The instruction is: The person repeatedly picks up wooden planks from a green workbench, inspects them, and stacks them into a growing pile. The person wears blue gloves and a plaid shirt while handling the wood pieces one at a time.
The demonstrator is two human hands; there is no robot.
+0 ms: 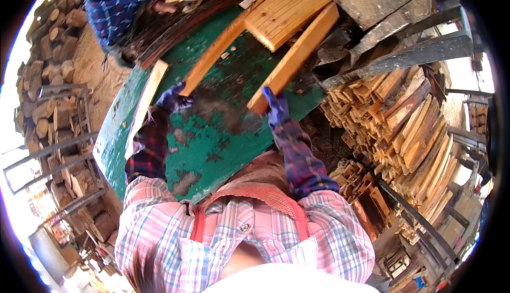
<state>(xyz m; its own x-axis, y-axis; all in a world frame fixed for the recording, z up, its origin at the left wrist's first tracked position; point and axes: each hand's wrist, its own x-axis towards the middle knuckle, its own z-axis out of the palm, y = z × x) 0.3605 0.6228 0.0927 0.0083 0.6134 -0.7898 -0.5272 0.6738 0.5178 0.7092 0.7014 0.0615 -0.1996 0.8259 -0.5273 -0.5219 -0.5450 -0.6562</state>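
Head view. Two lengths of sawn wood on the green tabletop (228,157), both beyond the wearer's body. Long axes: each runs from near-left to far-right, roughly side by side, with the near ends toward the hands.

Left piece, a long slat (223,45), bowed in this fisheye view: near end at the left hand (173,99), gloved, fingers partly curled. Contact seen at the end; cannot tell how firmly it is gripped.

Right piece, a straight thick board (297,56): near end at the right hand (276,109), gloved, a digit laid against its right edge. Other fingers poorly seen; closure undetermined.

Nearer hand: left for slat, right for board. Gap between hands: wide, bare tabletop there.

Grooved wooden block (287,16): out of reach as the hands stand, ahead and slightly right, between the two pieces' far halves.

Pale strip (143,100): beside the left forearm, outside the left hand.
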